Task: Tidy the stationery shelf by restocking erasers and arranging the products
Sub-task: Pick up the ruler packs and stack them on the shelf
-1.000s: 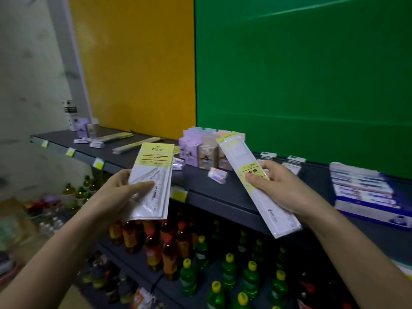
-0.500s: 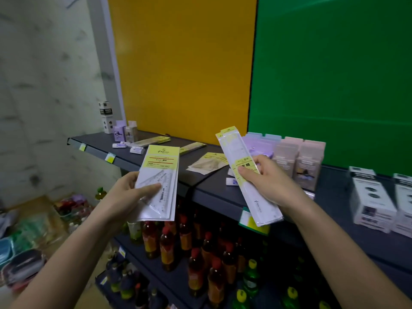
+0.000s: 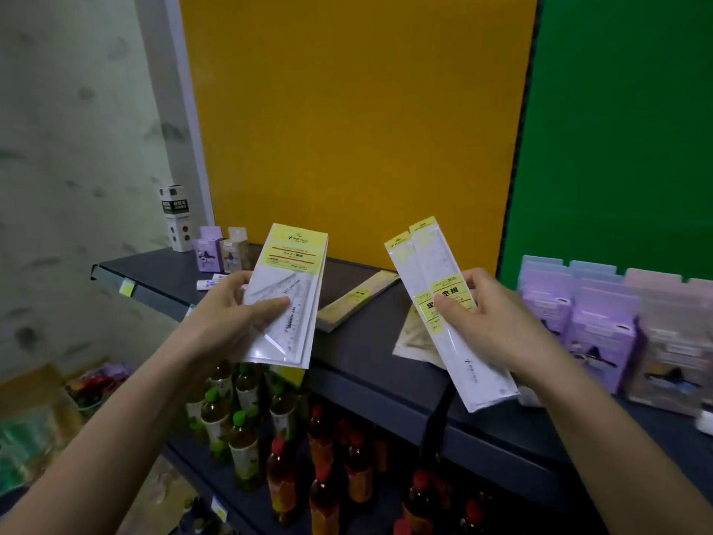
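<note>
Left hand (image 3: 227,318) fingers grasp set-square packs (image 3: 287,299); right hand (image 3: 497,322) fingers grasp ruler packs (image 3: 451,322), above dark shelf (image 3: 370,353).

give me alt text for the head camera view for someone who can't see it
A person's left hand holds packs of set squares and the right hand holds two ruler packs above a dark stationery shelf. Purple boxes stand on its right; drink bottles fill the shelf below.
</note>
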Demonstrator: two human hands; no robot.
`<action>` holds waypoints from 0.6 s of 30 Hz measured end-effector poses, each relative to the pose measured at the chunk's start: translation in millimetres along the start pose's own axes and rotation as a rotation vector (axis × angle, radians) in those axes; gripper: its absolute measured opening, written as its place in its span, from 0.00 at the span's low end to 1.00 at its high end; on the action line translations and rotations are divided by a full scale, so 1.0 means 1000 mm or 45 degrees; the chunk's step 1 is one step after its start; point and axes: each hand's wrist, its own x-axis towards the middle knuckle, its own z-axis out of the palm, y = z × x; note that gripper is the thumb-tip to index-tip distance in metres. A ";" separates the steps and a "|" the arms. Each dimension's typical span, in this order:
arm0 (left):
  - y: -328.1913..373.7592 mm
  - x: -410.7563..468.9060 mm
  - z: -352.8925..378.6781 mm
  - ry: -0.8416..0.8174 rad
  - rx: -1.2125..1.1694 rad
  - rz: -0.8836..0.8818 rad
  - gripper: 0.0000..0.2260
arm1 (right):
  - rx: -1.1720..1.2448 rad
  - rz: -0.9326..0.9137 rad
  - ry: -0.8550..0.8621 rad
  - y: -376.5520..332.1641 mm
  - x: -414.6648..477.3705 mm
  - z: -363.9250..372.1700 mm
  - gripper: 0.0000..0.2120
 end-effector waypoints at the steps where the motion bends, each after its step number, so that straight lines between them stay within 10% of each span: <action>1: -0.001 0.011 -0.007 -0.010 0.000 0.005 0.20 | -0.017 0.012 0.001 -0.003 0.007 0.006 0.16; 18: -0.033 0.220 -0.085 -0.527 -0.048 0.116 0.19 | 0.187 0.641 0.462 -0.025 0.126 0.141 0.12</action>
